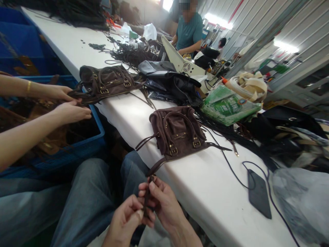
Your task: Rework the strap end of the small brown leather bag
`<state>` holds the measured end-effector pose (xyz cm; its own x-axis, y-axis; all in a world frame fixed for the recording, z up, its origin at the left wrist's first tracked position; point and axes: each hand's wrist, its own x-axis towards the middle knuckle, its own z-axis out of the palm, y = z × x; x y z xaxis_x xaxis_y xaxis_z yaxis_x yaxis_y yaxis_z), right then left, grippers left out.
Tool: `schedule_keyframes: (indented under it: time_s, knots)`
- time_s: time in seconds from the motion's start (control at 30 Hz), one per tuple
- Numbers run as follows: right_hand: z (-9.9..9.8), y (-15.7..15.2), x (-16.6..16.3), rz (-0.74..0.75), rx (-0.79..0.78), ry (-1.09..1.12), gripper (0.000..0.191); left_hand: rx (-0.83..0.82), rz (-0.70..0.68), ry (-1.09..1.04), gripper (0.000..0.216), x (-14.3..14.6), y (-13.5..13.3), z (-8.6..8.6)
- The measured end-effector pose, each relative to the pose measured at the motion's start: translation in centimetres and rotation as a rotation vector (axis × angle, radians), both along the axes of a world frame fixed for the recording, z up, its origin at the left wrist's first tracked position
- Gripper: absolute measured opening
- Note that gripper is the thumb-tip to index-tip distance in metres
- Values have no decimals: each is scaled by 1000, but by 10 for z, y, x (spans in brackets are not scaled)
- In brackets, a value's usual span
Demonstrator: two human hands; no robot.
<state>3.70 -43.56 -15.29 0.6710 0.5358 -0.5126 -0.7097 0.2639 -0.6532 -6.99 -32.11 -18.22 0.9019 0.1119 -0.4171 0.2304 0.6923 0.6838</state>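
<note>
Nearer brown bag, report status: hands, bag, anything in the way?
Left hand, right hand: both pinching thin dark strip. Nearer brown bag resting on white table. Nothing seen blocking; co-worker's hands off left, at second bag.

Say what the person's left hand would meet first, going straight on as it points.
Beyond the dark strip it holds, the left hand would probably meet the right hand first, though depth is unclear.
</note>
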Motion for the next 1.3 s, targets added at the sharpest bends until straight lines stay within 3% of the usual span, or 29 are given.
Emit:
schedule_keyframes:
  time_s: [0.13,0.23,0.33,0.47,0.63,0.83,0.9,1.07,1.2,1.3]
  knots:
    - [2,5,1,-93,-137,-10,53,-191,-120,65,43,17,14,2]
    - [-1,5,2,-109,-210,-78,56,-2,-183,115,68,33,15,13]
    - [-4,3,3,-150,-198,-114,53,209,-274,124,71,43,13,24]
    - [-3,4,-1,-159,-151,-67,50,280,-332,174,78,39,11,21]
    - [-4,13,-6,-237,-196,-1,52,148,-330,204,72,24,9,11]
    - [-11,17,-3,-342,-232,47,52,-14,-283,235,65,20,10,25]
    - [-9,16,-1,-303,-205,54,57,-143,-287,271,60,22,14,31]
    - [5,12,8,-118,42,118,73,-507,-194,296,51,27,16,38]
    - [5,12,14,-196,-64,149,64,-536,-272,250,52,24,9,37]
    - [7,11,14,-223,-140,106,60,-483,-257,269,49,19,6,39]
